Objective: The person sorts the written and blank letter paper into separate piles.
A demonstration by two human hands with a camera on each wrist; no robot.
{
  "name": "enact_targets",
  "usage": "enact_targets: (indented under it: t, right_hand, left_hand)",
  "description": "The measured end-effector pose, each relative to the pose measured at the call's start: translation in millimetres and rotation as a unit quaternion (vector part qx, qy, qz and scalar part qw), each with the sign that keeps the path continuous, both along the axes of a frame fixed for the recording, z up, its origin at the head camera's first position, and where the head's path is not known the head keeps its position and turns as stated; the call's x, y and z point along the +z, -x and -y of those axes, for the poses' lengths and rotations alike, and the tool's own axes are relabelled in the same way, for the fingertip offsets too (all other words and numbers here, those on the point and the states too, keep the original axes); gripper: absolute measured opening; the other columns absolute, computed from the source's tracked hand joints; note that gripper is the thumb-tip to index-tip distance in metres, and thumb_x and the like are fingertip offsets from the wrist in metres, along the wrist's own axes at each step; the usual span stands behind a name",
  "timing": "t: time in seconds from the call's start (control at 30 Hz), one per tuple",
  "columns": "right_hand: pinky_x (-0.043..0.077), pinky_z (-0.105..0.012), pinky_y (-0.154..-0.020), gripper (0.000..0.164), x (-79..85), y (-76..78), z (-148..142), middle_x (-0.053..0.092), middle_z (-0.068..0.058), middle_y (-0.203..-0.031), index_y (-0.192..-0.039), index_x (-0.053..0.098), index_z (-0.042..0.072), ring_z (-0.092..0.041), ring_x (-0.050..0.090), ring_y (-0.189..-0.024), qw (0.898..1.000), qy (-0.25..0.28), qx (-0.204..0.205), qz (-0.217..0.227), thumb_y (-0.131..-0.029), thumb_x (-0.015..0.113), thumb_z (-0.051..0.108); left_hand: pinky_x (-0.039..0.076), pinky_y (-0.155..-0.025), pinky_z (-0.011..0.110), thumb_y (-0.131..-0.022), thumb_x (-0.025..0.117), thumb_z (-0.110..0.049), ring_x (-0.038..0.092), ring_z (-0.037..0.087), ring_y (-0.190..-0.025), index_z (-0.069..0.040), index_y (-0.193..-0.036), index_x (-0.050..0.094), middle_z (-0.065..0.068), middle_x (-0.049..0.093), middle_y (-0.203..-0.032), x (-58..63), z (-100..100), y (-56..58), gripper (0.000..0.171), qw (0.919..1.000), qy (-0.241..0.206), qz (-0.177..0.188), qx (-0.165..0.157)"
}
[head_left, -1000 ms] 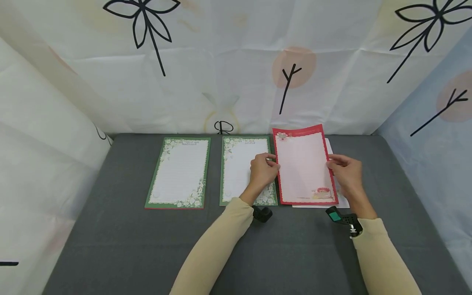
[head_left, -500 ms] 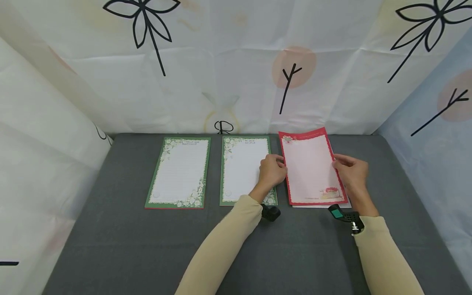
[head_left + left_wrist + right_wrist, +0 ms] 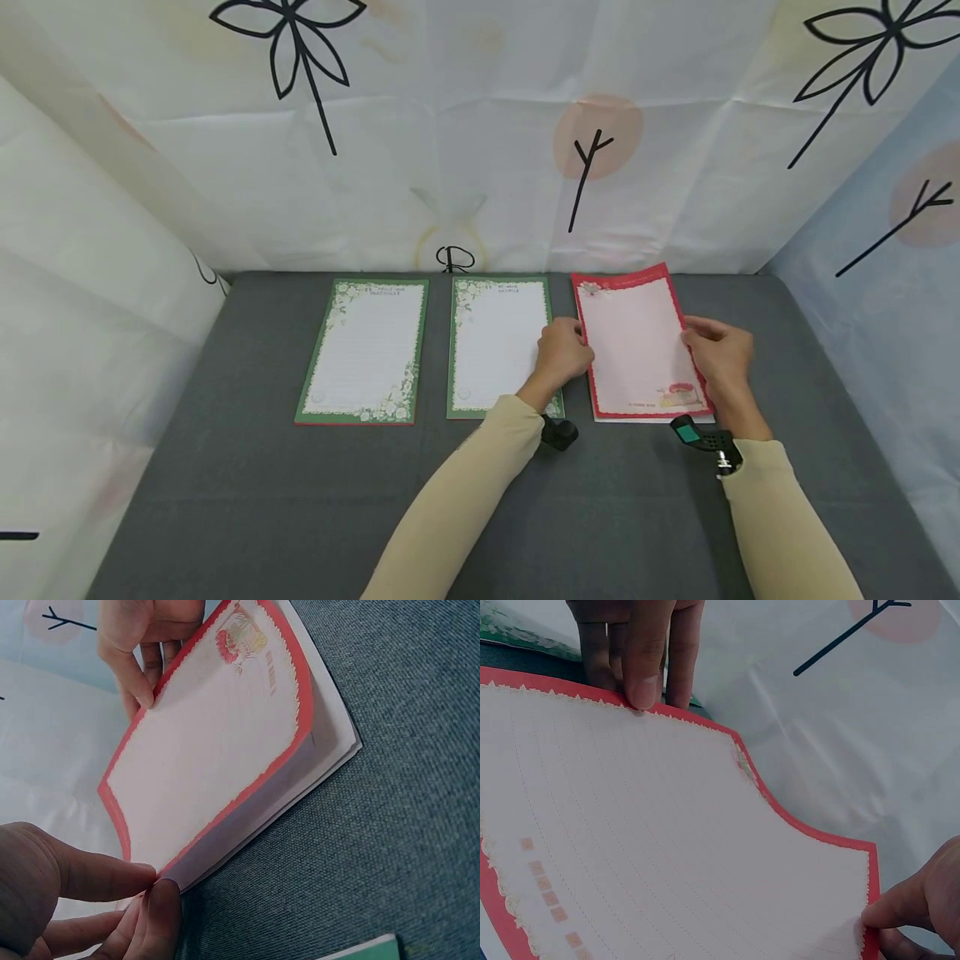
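Note:
A red-bordered sheet of lined paper [image 3: 633, 346], with a small printed picture in its lower right corner, is pinched at both long edges. My left hand [image 3: 562, 352] holds its left edge and my right hand [image 3: 723, 357] its right edge. In the left wrist view the sheet [image 3: 210, 742] bows upward, its near edge raised over white paper [image 3: 341, 742] lying beneath. Thumb and fingers of the left hand [image 3: 90, 892] meet on the border there. From the right wrist view, the right thumb [image 3: 904, 904] presses the red border.
Two green-bordered sheets lie flat to the left: one in the middle [image 3: 495, 342], partly under the left forearm, and one farther left [image 3: 367, 350]. A dark grey cloth [image 3: 300, 500] covers the table. White printed fabric [image 3: 487, 183] hangs behind it.
Both hands have carried the red-bordered sheet a little right and toward me. It now covers nearly all the white paper, of which only a thin strip shows at the bottom.

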State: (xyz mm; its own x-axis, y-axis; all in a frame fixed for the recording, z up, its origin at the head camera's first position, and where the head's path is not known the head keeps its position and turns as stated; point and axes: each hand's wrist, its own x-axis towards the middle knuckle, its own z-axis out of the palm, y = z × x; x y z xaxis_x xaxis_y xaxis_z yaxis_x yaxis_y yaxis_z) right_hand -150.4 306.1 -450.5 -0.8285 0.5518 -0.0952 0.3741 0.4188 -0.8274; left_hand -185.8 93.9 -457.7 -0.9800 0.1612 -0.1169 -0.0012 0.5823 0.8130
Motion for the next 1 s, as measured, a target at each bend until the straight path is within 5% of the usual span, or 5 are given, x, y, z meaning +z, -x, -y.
enact_targets:
  t: [0.13,0.33,0.67,1.0]
  right_hand:
    - [0.047,-0.015,-0.063,0.04,0.0,-0.6,-1.5,0.062,-0.017,-0.127,-0.137,0.064,0.006,-0.02,0.06,-0.091,1.0,0.001,-0.002,0.019,-0.102,0.06,0.023]
    - [0.045,-0.015,-0.061,0.04,-0.1,-0.2,-3.2,0.064,-0.019,-0.128,-0.136,0.065,0.005,-0.023,0.062,-0.091,0.999,-0.006,-0.006,0.032,-0.101,0.059,0.024]
    - [0.042,-0.017,-0.058,0.041,-4.3,-1.2,-5.6,0.063,-0.024,-0.128,-0.135,0.064,-0.002,-0.028,0.059,-0.097,0.998,-0.033,0.019,0.055,-0.1,0.058,0.021]
    - [0.043,-0.017,-0.057,0.048,-5.5,-1.2,-5.7,0.059,-0.027,-0.129,-0.138,0.058,-0.005,-0.032,0.058,-0.098,0.994,-0.037,0.048,0.089,-0.101,0.058,0.025]
  left_hand:
    - [0.036,-0.047,0.026,-0.083,0.065,0.0,0.043,0.013,-0.055,-0.005,-0.084,0.067,-0.003,0.048,-0.056,0.0,-1.6,-0.2,0.005,0.9998,0.016,0.006,-0.008]
    - [0.031,-0.043,0.026,-0.084,0.065,-0.001,0.035,0.011,-0.052,-0.01,-0.066,0.049,-0.003,0.039,-0.055,-1.3,-4.4,1.2,0.025,0.999,0.036,0.013,-0.022]
    - [0.025,-0.038,0.023,-0.087,0.066,-0.003,0.028,0.009,-0.044,-0.01,-0.06,0.042,0.0,0.037,-0.053,0.5,-6.7,0.7,0.037,0.9981,0.032,0.045,-0.028]
    - [0.025,-0.038,0.023,-0.086,0.066,-0.004,0.026,0.009,-0.045,-0.011,-0.058,0.039,-0.001,0.034,-0.053,-3.7,-8.0,1.3,0.039,0.9977,0.044,0.036,-0.037]
